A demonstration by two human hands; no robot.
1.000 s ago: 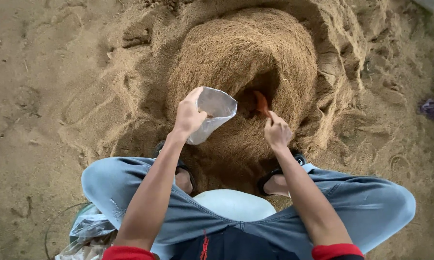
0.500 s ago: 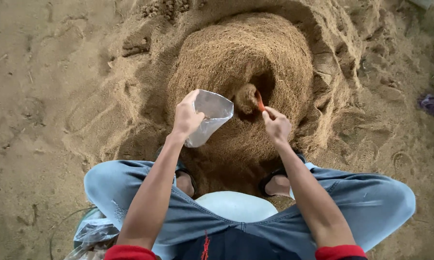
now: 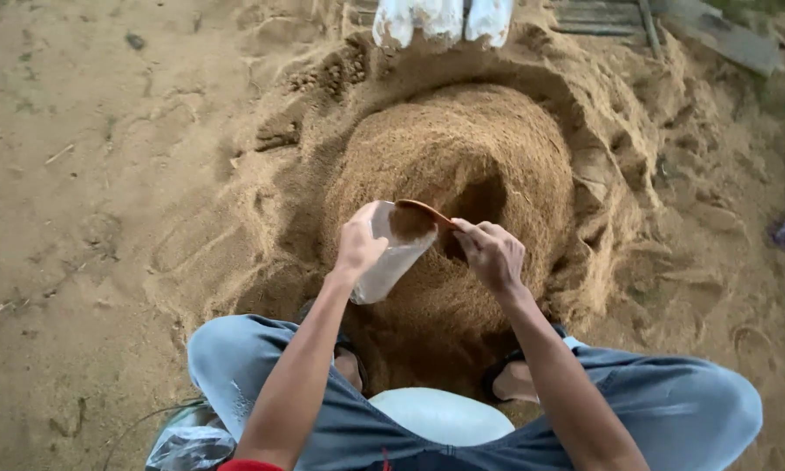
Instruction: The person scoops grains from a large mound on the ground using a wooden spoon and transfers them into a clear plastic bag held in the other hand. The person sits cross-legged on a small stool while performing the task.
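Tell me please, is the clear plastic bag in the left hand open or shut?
Open: the left hand holds the bag with its mouth spread, and the orange scoop is tipped over it.

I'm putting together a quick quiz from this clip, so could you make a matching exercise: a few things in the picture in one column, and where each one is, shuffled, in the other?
Things:
1. clear plastic bag
2. orange scoop
3. sawdust mound
4. white sacks

Places:
A. at the top edge, beyond the heap
B. held by the left hand, mouth open
C. in the right hand, tipped over the bag's mouth
D. on the ground in front of the person's knees, with a hollow dug in its side

Pairs: 1-B, 2-C, 3-D, 4-A
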